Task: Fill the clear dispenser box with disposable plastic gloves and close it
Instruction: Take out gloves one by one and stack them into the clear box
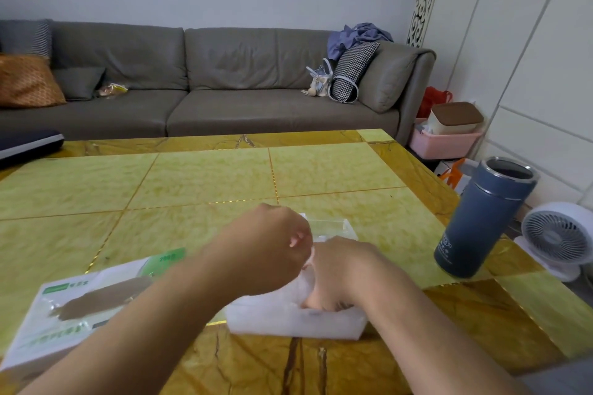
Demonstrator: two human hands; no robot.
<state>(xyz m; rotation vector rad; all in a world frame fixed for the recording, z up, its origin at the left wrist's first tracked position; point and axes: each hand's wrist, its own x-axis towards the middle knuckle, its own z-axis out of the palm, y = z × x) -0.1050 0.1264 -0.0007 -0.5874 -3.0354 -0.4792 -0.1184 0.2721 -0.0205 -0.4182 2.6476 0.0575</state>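
The clear dispenser box [288, 321] stands on the yellow table [208, 179], near its front edge. It is packed with whitish plastic gloves [266, 308]. Its clear lid [330, 226] stands open at the far side. My right hand [340, 266] reaches down into the box, and its fingers are sunk among the gloves and hidden. My left hand [272, 247] hovers over the box's left part with its fingers curled; a thin bit of plastic may lie at its fingertips, but blur hides it.
A white and green glove package [80, 305] lies flat at the front left. A blue thermos [484, 218] with no cap stands at the table's right edge. A small white fan [558, 239] sits on the floor beyond it. A grey sofa [205, 83] runs behind the table.
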